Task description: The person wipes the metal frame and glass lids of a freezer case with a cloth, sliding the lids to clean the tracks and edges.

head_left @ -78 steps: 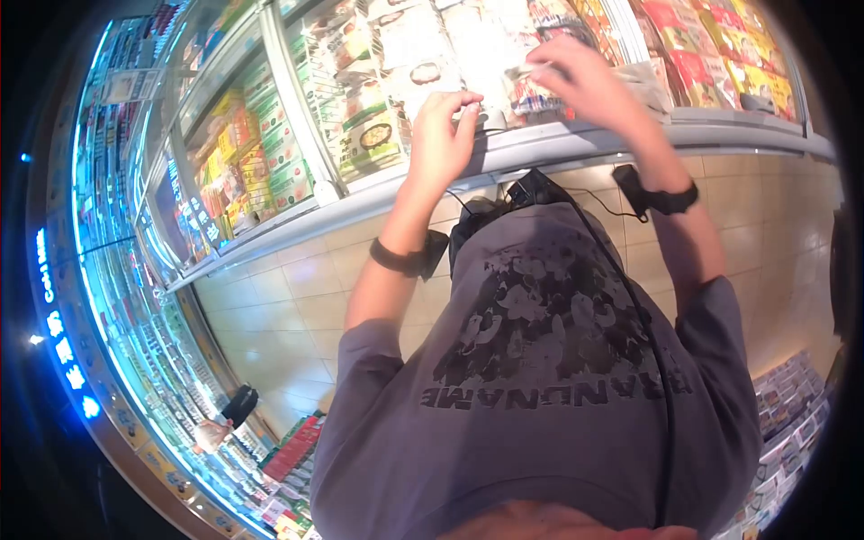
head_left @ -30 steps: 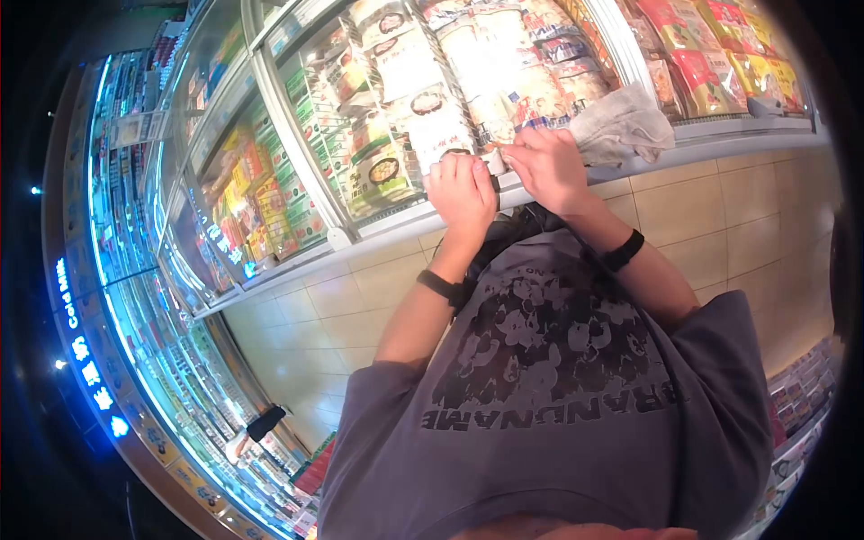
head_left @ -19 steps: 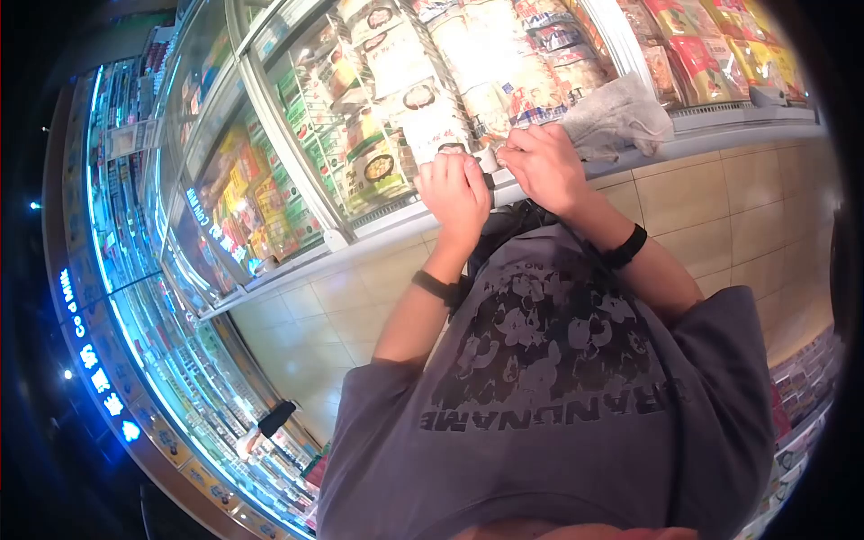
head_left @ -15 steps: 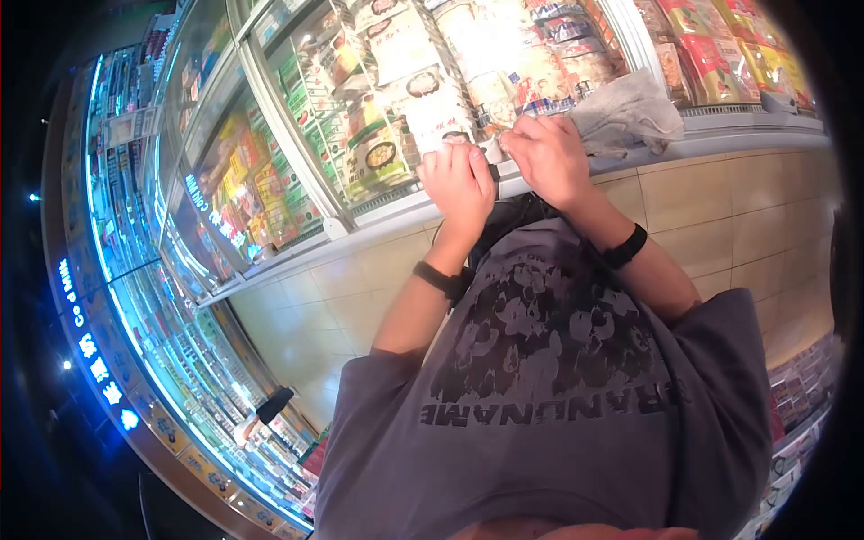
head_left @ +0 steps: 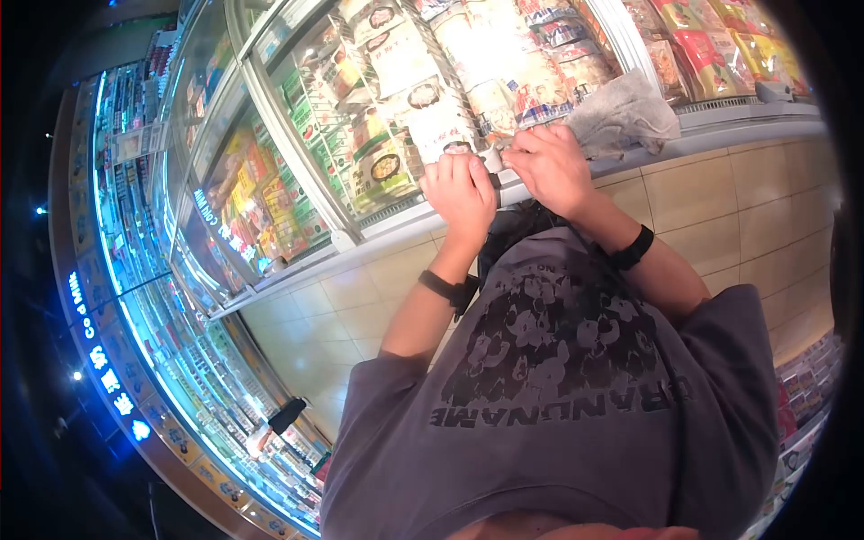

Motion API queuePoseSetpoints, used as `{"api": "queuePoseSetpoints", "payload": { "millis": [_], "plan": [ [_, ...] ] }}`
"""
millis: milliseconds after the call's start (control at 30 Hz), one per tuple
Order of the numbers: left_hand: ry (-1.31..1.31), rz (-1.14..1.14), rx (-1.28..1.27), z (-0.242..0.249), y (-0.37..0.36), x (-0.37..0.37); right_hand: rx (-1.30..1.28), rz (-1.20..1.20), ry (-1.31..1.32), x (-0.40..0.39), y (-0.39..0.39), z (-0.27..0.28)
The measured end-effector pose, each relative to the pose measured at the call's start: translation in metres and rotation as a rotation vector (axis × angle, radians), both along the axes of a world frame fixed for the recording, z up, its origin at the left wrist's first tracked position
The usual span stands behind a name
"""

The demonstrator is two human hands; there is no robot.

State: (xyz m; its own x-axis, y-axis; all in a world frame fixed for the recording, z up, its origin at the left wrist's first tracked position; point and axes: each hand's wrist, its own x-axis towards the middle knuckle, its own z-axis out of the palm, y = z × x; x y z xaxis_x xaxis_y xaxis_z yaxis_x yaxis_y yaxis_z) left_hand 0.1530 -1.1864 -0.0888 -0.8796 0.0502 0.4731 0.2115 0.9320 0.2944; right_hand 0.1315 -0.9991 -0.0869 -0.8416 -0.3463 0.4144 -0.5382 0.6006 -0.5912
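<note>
My left hand (head_left: 460,198) is closed, its fingers curled over the front rim (head_left: 400,216) of a chest freezer. A small dark piece shows beside its thumb, too little of it to name. Right beside it, my right hand (head_left: 551,171) is closed too, thumb and fingers bent together at the same rim. Between the two hands shows a small pale object (head_left: 493,160), mostly hidden. A crumpled grey cloth (head_left: 624,117) lies over the rim just right of my right hand. Packaged frozen foods (head_left: 436,121) sit inside the freezer behind my hands.
Sliding glass frames (head_left: 292,144) divide the freezer at left. Red and yellow packs (head_left: 706,63) fill the right section. Tiled floor (head_left: 711,216) runs along the freezer. Lit shelves (head_left: 189,360) stand at far left, with a person in dark clothing (head_left: 288,416) near them.
The view has shifted slightly, so the shelves and sign sit a little lower and further right. Both hands stay at the freezer rim with almost the same grip.
</note>
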Motion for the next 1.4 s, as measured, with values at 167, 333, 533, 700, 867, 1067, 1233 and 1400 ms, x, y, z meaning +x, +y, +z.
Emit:
{"api": "queuePoseSetpoints", "payload": {
  "millis": [167,333,533,700,867,1067,1233,1400],
  "plan": [
    [0.010,-0.010,0.001,-0.002,-0.001,0.000,0.037,-0.115,-0.100,-0.004,-0.012,0.001],
    [-0.008,-0.009,0.007,-0.001,0.001,-0.001,0.016,0.075,0.022,-0.001,0.007,-0.002],
    [-0.022,-0.025,0.030,-0.003,-0.003,0.001,-0.041,-0.107,-0.054,-0.002,-0.010,-0.002],
    [-0.016,-0.027,0.038,-0.003,-0.002,0.001,-0.066,-0.022,-0.033,-0.004,-0.002,-0.001],
    [-0.027,-0.027,0.023,-0.001,-0.002,0.001,-0.074,-0.092,-0.067,-0.005,-0.012,0.000],
    [-0.008,-0.027,0.030,-0.002,-0.002,0.001,-0.102,-0.054,-0.067,-0.005,-0.007,-0.001],
    [-0.015,-0.023,0.037,-0.005,-0.003,0.003,-0.132,-0.081,-0.078,-0.003,-0.012,-0.005],
    [-0.001,-0.016,0.012,-0.005,-0.003,-0.001,-0.097,-0.047,-0.022,-0.007,-0.008,-0.006]
  ]
}}
